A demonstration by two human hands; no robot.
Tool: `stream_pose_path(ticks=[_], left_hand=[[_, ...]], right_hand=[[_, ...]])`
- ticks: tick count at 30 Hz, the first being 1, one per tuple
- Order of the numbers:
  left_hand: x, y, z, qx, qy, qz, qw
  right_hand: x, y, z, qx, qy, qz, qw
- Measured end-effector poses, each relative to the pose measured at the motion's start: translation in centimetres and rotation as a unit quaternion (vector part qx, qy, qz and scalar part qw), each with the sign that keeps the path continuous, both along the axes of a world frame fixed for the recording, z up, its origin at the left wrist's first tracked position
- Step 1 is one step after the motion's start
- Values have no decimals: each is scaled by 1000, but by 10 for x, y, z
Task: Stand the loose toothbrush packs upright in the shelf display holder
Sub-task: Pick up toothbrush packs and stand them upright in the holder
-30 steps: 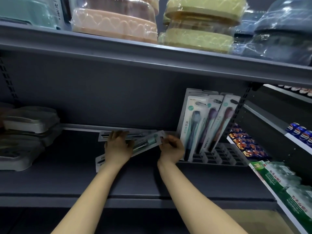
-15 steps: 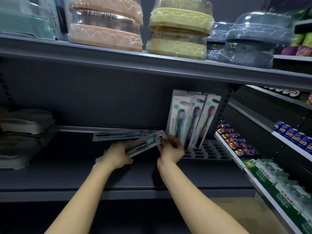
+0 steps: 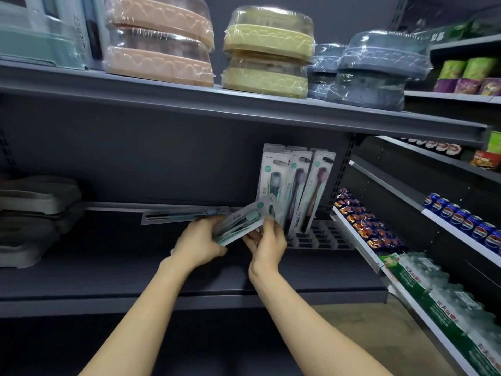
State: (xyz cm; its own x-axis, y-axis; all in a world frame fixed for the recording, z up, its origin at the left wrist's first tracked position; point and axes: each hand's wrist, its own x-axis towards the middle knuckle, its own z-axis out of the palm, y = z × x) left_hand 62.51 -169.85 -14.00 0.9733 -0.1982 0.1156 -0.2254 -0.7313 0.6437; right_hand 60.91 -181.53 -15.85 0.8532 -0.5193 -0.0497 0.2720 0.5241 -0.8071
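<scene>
Both hands were on one loose carded toothbrush pack with a mint-green brush head (image 3: 245, 222), held tilted and lifted off the dark grey metal shelf (image 3: 189, 278). Left hand (image 3: 199, 244) gripped its lower end, fingers curled round the card from underneath. Right hand (image 3: 267, 244) pinched the upper end, thumb and fingertips on the card edge. Could be more than one pack in that grip; motion blur made it impossible to tell.

A second loose pack, a flat grey card with a dark-handled toothbrush (image 3: 184, 214), lay on its side at the back of the shelf, just behind the left hand, apart from it.

The grey slotted plastic display holder (image 3: 320, 237) sat on the shelf to the right of the hands. Three upright toothbrush packs in white-grey cards (image 3: 294, 185) stood in it, leaning slightly right. The held pack's upper end overlapped the lower left of that row in view; contact not clear.

Shrink-wrapped round pink, yellow and blue plastic tray sets (image 3: 265, 50) were stacked on the shelf above. Blue drink cans (image 3: 461, 221) lined a side shelf at right
</scene>
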Motion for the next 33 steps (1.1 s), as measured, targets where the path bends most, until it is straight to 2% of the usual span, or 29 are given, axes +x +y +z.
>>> stream_pose_path(ticks=[5, 9, 14, 21, 25, 33], left_hand=[[-9, -21, 3, -45, -23, -17, 999], [-15, -40, 7, -65, -41, -34, 997], [-17, -57, 12, -92, -21, -74, 993], [-13, -80, 14, -129, -27, -110, 985], [-14, -93, 11, -139, -38, -116, 983], [-14, -123, 10, -191, 2, -121, 974]], right_hand=[[-14, -1, -5, -115, 12, 66, 991], [-14, -4, -5, -177, 55, 34, 982], [-14, -31, 3, -191, 81, -24, 978], [-15, -67, 9, -156, 91, -56, 982], [-18, -85, 6, -172, 94, -86, 977], [-21, -115, 3, -181, 103, -112, 972]])
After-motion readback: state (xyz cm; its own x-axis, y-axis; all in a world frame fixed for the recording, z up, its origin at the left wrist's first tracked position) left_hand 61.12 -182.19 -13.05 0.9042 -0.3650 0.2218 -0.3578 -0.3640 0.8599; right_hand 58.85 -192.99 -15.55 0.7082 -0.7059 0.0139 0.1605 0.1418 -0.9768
